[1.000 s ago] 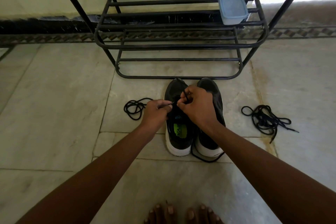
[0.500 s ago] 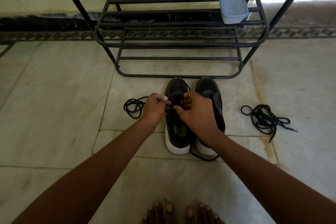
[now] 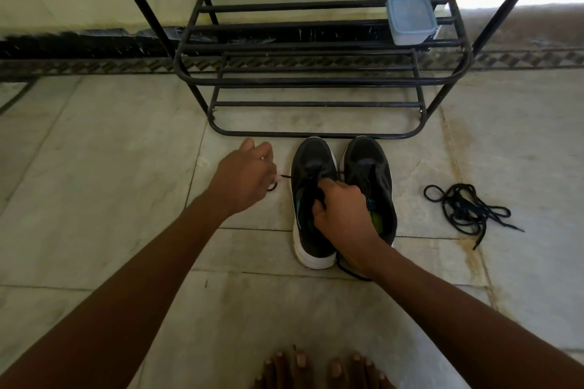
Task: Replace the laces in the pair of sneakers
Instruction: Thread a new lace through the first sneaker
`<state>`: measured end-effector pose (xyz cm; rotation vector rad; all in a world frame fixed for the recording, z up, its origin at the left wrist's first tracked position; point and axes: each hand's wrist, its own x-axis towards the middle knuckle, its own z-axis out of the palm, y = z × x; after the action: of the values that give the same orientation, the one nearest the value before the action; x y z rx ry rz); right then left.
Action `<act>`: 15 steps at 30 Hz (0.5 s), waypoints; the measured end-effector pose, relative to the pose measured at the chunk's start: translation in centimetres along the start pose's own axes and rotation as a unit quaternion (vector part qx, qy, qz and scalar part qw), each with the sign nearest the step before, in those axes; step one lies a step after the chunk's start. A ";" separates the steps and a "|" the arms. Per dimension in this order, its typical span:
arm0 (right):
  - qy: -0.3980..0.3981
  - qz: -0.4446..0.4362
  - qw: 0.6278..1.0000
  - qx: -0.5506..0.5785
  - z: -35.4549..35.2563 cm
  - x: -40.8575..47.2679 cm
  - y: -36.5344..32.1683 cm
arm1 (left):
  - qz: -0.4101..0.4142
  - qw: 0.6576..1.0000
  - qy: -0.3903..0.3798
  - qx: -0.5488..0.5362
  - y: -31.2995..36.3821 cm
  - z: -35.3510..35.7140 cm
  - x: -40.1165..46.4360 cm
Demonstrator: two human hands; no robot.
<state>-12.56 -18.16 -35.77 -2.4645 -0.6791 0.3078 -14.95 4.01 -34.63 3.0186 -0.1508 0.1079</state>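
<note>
Two black sneakers with white soles stand side by side on the floor, the left sneaker (image 3: 311, 174) and the right sneaker (image 3: 368, 164), toes toward the rack. My left hand (image 3: 243, 178) is out to the left of the left sneaker and pinches a black lace (image 3: 284, 177) that runs taut from the shoe. My right hand (image 3: 343, 210) rests over the openings of the sneakers and grips the lacing of the left one. A lace end (image 3: 349, 271) loops out behind the right sneaker's heel. The pile of lace on the floor at the left is hidden under my left hand.
A black metal shoe rack (image 3: 316, 79) stands just beyond the sneakers, with a blue lidded plastic box (image 3: 409, 19) on a shelf. A loose tangle of black laces (image 3: 464, 208) lies on the floor to the right. My bare toes (image 3: 319, 366) show at the bottom edge.
My left hand has moved out to the left, away from the shoe, drawing the lace with it. My right hand has slid down toward the shoe openings.
</note>
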 end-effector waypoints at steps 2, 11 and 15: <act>0.004 0.004 1.000 0.005 0.2 -0.1 -0.1 | -0.054 0.984 0.080 -0.151 0.2 -0.8 -0.4; -0.008 0.036 0.999 -0.002 0.2 -0.1 -0.8 | -0.251 0.834 0.146 -0.469 1.6 -4.1 0.4; -0.006 0.052 0.999 0.001 0.1 -0.1 -0.8 | -0.095 0.975 -0.027 -0.200 1.7 -2.4 -0.4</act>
<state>-13.04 -17.58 -35.34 -2.5031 -0.5576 0.3637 -15.73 2.65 -32.07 2.6159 0.1017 -0.0218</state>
